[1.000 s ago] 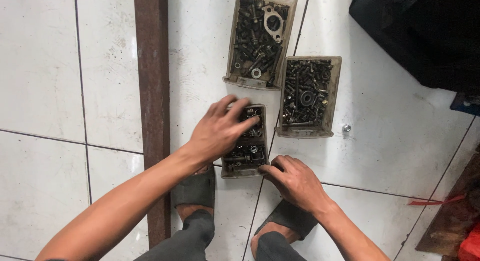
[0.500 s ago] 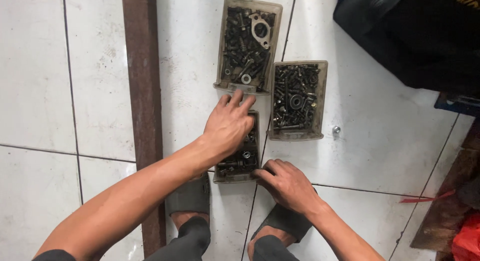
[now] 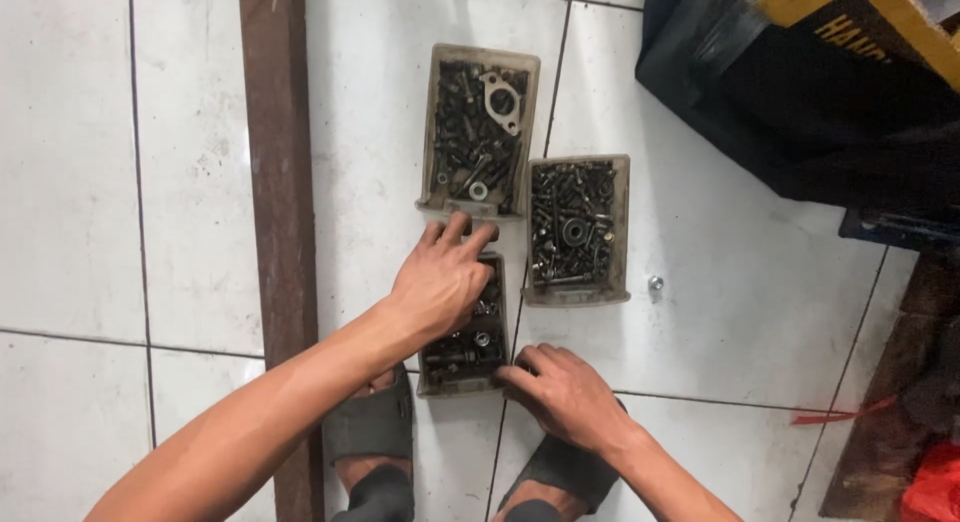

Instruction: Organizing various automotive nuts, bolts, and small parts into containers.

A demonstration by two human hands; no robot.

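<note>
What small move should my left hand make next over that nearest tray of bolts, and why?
Probably lift the left hand a little off the nearest tray. It lies spread across the tray's far half and hides the bolts and nuts beneath it, so nothing there can be picked out. The right hand already rests at the tray's near corner and looks able to steady it.

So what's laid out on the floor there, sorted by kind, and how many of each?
Plastic trays of bolts and nuts: 3 (far tray, right tray, near tray under the left hand, right hand at its corner)
Loose nut: 1
Brown metal bar: 1
Total: 5
</note>
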